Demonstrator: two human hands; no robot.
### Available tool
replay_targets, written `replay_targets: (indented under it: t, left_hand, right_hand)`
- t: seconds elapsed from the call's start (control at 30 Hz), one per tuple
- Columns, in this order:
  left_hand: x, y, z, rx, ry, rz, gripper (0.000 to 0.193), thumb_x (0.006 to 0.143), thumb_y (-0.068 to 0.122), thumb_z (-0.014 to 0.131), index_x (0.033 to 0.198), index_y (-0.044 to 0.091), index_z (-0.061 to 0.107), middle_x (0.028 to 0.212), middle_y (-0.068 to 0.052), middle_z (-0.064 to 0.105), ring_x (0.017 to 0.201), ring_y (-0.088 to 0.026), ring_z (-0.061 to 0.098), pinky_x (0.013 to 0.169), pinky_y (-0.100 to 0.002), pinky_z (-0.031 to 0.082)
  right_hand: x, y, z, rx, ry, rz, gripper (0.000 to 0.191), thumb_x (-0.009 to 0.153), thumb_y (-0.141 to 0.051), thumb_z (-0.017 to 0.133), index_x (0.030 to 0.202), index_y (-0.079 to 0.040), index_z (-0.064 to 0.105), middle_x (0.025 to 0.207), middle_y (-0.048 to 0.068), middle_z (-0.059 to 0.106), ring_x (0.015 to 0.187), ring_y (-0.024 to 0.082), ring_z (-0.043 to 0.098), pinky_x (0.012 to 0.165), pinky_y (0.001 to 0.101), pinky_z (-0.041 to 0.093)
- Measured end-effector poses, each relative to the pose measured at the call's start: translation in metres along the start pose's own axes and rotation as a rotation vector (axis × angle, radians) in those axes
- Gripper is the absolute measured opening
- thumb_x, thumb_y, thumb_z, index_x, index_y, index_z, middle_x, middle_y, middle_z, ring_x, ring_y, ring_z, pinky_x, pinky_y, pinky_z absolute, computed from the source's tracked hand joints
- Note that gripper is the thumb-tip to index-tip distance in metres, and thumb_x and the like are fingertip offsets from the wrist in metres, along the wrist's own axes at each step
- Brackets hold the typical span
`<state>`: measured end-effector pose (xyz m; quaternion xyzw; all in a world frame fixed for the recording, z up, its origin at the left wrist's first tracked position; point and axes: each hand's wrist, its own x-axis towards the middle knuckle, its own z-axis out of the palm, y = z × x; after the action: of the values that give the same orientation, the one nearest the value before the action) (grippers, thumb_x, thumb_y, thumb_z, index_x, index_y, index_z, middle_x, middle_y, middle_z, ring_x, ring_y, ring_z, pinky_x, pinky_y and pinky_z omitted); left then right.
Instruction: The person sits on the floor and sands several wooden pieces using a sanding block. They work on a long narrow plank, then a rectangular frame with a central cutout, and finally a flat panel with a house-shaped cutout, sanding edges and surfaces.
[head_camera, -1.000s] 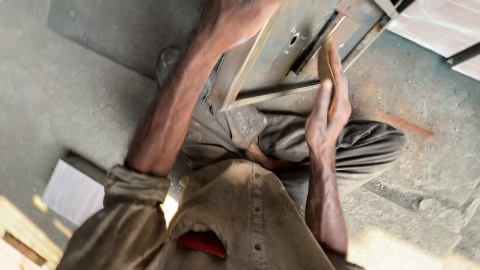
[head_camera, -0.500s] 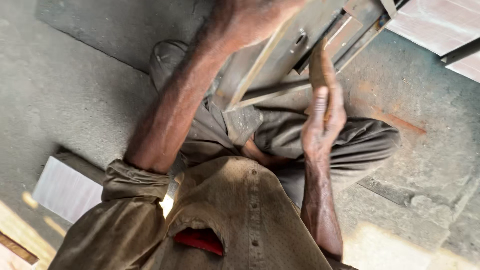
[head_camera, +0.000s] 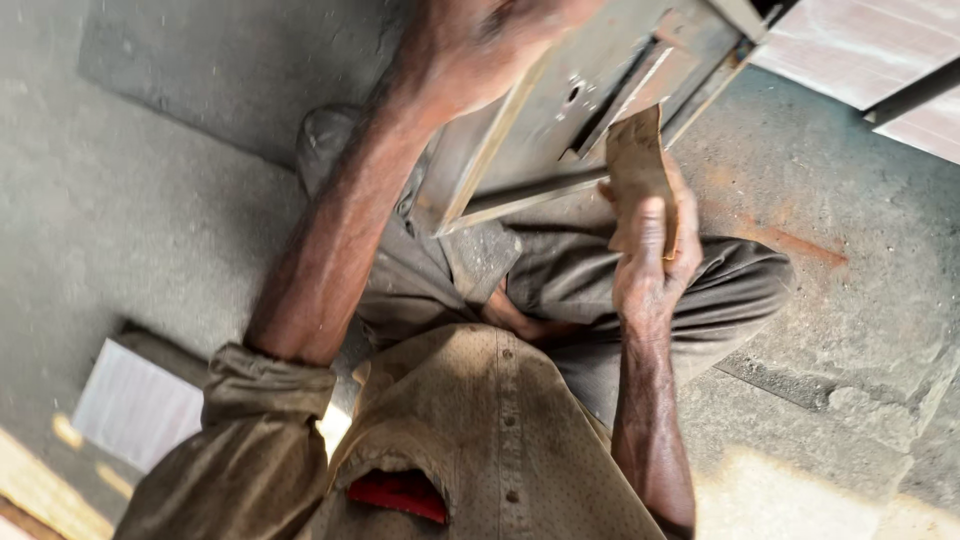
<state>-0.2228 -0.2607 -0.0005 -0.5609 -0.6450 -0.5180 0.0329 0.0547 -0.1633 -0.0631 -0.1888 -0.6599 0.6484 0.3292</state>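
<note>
Sandpaper (head_camera: 636, 165) pinched in right hand (head_camera: 650, 255); left hand (head_camera: 480, 50) gripped metal frame (head_camera: 590, 110) edge; I judged frame stiff, heavy.

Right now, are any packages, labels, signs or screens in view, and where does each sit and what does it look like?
No labels, signs or screens show.
Pale block: on the concrete floor at lower left, beside the rolled sleeve; rectangular, whitish top, dark side edge; whether it is a package cannot be told.
Nearest the hands: a grey metal panel, not a package.
</note>
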Motion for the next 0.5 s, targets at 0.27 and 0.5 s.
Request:
replay_targets:
  t: [0.27,0.5]
  left_hand:
    - [0.006,0.031,-0.019,-0.152,-0.009,-0.147,0.043,0.112,0.040,0.069,0.086,0.008,0.057,0.063,0.004,0.043,0.051,-0.008,0.042,0.049,-0.026,0.035]
    - [0.007,0.053,-0.026,-0.179,-0.033,-0.148,0.045,0.115,0.041,0.071,0.134,0.002,0.061,0.109,-0.006,0.067,0.094,-0.011,0.064,0.079,-0.031,0.054]
  right_hand:
    - [0.033,0.006,0.051,-0.328,-0.077,-0.257,0.045,0.119,-0.012,0.038,0.164,-0.007,0.041,0.168,0.015,0.040,0.158,0.028,0.040,0.136,0.0457,0.039]
    - [0.079,0.015,0.087,-0.642,0.061,-0.345,0.044,0.124,-0.016,0.041,0.166,-0.016,0.029,0.174,0.010,0.025,0.165,0.027,0.021,0.138,0.0421,0.016]
